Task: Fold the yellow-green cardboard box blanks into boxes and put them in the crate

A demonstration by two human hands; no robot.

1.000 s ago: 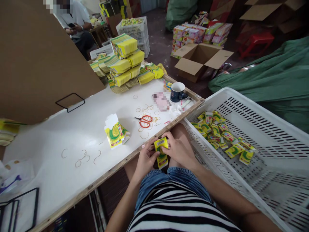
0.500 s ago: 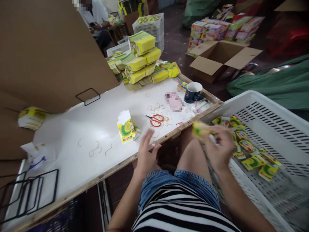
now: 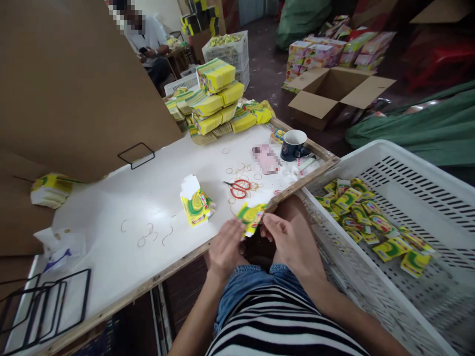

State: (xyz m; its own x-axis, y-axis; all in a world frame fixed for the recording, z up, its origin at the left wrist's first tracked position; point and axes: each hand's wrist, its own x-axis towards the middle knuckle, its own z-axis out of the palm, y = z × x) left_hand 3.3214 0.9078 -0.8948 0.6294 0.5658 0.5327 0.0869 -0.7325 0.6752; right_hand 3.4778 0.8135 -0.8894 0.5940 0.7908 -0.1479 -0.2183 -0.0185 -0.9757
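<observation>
Over the table's front edge, a small yellow-and-green printed carton (image 3: 253,217) is held up between my hands. My left hand (image 3: 224,249) is closed on its left side, fingers together at the edge. At its right edge, the closed fingers of my right hand (image 3: 293,242) pinch the carton. Just left of my hands, a small stack of flattened cartons (image 3: 195,205) lies on the white table (image 3: 107,237). Red-handled scissors (image 3: 239,188) rest beyond the carton among loose rubber bands (image 3: 243,170).
A white plastic crate (image 3: 393,153) at my right contains several small yellow cartons (image 3: 359,212). Bundled cartons (image 3: 215,101) are piled at the table's far end, near a dark mug (image 3: 293,146) and a pink phone (image 3: 266,158). Wire frames (image 3: 44,301) stand at left. A person (image 3: 148,42) sits beyond.
My right hand has moved left from beside the crate, bringing the carton in front of me. My left hand, open before, has closed on the carton's left side.
</observation>
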